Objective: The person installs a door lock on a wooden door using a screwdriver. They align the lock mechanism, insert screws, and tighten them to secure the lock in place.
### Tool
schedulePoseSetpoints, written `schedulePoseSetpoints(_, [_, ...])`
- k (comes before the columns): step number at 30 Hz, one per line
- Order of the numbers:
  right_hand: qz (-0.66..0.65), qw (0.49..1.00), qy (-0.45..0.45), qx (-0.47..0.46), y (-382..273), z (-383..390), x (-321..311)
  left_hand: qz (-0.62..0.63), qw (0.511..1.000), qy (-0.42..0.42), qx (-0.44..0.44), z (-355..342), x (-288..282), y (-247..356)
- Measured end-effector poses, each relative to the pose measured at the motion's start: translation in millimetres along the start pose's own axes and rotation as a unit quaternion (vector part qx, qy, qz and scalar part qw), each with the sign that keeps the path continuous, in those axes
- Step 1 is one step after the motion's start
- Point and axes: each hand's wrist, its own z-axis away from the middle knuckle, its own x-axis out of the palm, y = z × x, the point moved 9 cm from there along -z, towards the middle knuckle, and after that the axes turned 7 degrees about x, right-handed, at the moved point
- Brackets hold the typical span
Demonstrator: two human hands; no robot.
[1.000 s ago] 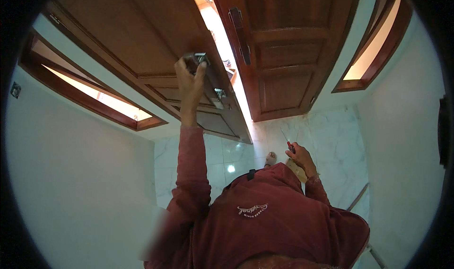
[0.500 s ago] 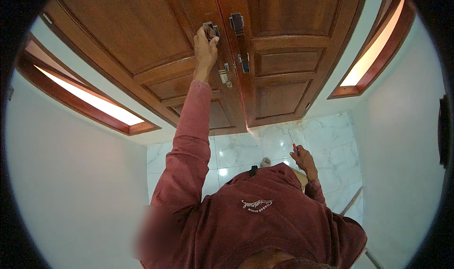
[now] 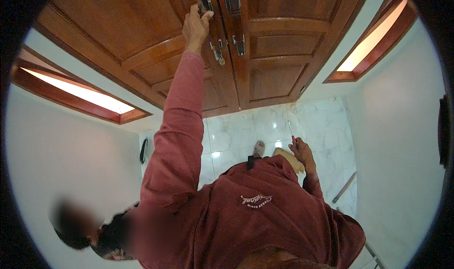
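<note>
Two brown panelled door leaves meet in front of me, the left leaf [image 3: 127,28] and the right leaf [image 3: 291,30]. High on the left leaf, my left hand [image 3: 195,30] has its thumb and fingers closed at the lower part of a dark, metal-edged door handle [image 3: 205,5]. A lock fitting [image 3: 217,52] sits below that hand. Matching dark hardware [image 3: 232,3] is fixed on the right leaf, with a smaller fitting [image 3: 240,47] beneath it. Low at my right side, my right hand [image 3: 304,155] is wrapped round a screwdriver [image 3: 292,139] with a red handle, its thin shaft pointing toward the doors.
Another person [image 3: 78,221] is close at the lower left. A piece of cardboard [image 3: 289,159] lies on the marble-look tile floor [image 3: 229,132] by my foot. A dark coil [image 3: 144,150] is at the left wall, and a long bar [image 3: 344,187] lies near the right wall.
The bright gap between the door leaves has narrowed at the bottom. My left hand sits lower on the handle, showing more of it. The other person's head has come into view at lower left.
</note>
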Motion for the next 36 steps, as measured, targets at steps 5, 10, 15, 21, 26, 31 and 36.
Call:
schedulePoseSetpoints(5, [-0.016, 0.999, -0.050, -0.001, 14.3, 3.8, 14.1, 0.291, 0.950, 0.025, -0.108, 21.1, 4.2, -29.5])
schedulePoseSetpoints(10, [-0.031, 0.991, -0.112, 0.070, 113.2, 11.6, 93.5, 0.157, 0.982, -0.068, -0.081, 202.7, 30.4, -104.4])
schedulePoseSetpoints(15, [0.199, 0.961, -0.170, 0.085, 253.7, 93.3, 190.5, 0.108, 0.852, -0.441, -0.260, 607.8, 70.1, -166.8])
schedulePoseSetpoints(21, [0.150, 0.949, -0.178, 0.214, 356.7, 158.6, 195.0, -0.029, 0.717, -0.644, -0.266, 881.3, 3.6, -116.2])
schedulePoseSetpoints(26, [0.175, 0.954, -0.175, 0.168, 308.3, 121.8, 181.0, -0.041, 0.701, -0.672, -0.234, 916.8, -15.2, -120.8])
schedulePoseSetpoints(31, [-0.057, 0.949, -0.207, 0.230, 212.5, 79.9, 138.6, 0.038, 0.854, -0.424, -0.299, 733.9, 6.3, -165.6])
schedulePoseSetpoints(36, [-0.181, 0.959, -0.120, 0.184, 133.5, 21.6, 96.2, -0.035, 0.973, -0.220, -0.062, 371.8, -14.3, -104.5])
